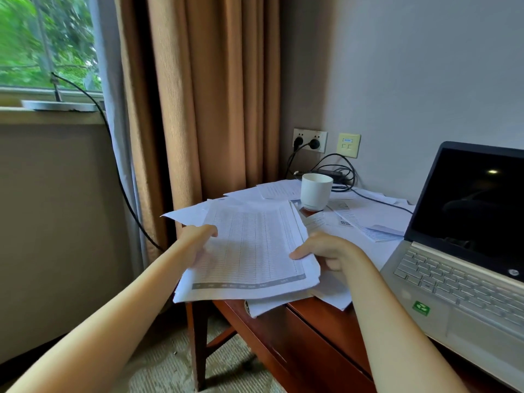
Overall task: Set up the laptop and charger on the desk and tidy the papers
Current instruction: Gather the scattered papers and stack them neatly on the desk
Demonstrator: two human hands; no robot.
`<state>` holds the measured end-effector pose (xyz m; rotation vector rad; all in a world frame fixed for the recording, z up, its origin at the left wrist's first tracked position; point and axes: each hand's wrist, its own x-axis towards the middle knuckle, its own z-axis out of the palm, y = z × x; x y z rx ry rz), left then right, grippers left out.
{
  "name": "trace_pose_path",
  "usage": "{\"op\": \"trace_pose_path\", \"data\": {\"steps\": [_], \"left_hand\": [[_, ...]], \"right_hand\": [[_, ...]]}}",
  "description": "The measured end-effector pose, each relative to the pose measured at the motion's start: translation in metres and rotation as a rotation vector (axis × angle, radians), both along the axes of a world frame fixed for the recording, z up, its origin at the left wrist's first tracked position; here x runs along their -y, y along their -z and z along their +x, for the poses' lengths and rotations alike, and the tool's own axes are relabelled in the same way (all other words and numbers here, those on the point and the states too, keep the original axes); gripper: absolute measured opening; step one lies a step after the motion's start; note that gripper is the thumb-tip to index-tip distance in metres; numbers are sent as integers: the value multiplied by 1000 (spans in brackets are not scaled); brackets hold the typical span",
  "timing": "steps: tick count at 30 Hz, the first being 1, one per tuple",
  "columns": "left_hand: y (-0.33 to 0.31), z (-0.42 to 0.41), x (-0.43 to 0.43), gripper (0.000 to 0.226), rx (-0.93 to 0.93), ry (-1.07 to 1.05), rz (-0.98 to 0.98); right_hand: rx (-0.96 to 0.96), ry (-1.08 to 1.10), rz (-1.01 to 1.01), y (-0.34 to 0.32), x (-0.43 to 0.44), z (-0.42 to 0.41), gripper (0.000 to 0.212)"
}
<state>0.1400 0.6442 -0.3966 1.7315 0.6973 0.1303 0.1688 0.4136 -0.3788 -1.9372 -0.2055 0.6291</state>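
Observation:
A stack of printed table sheets [249, 251] is held over the left end of the wooden desk [317, 324]. My left hand [195, 239] grips its left edge and my right hand [326, 252] grips its right edge, thumbs on top. More loose papers [365, 219] lie spread across the desk behind. A silver laptop [465, 251] stands open at the right, its screen dark. The black charger brick [337, 174] with coiled cable lies at the back by the wall, plugged into the wall socket [310, 140].
A white mug [315, 191] stands on the papers near the back. A brown curtain [204, 109] hangs left of the desk. A black cable [124, 188] runs down from the window sill. Carpet floor lies below the desk's left edge.

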Motion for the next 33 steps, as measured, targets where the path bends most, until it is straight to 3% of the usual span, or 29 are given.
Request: {"op": "trace_pose_path", "data": {"steps": [6,9,13,18,23,26,33], "left_hand": [[-8,-19,-24,48,-135,103,-25],[-10,-25,-27,35,-183,202,-2],[-18,-28,-23,36,-204,275,110],[-28,-30,-21,45,-244,404,150],[-27,-32,-22,54,-185,368,136],[-28,-37,-24,42,-145,366,10],[-36,-42,-31,55,-164,366,3]], "right_hand": [[-159,-231,138,-8,9,-9,46],[-137,-74,175,-5,6,-6,33],[-35,158,124,4,3,3,30],[-76,-70,61,4,10,2,18],[-94,-205,105,-1,18,-3,30],[-79,-196,160,-3,20,-4,35],[75,-57,265,-2,20,3,35]]}}
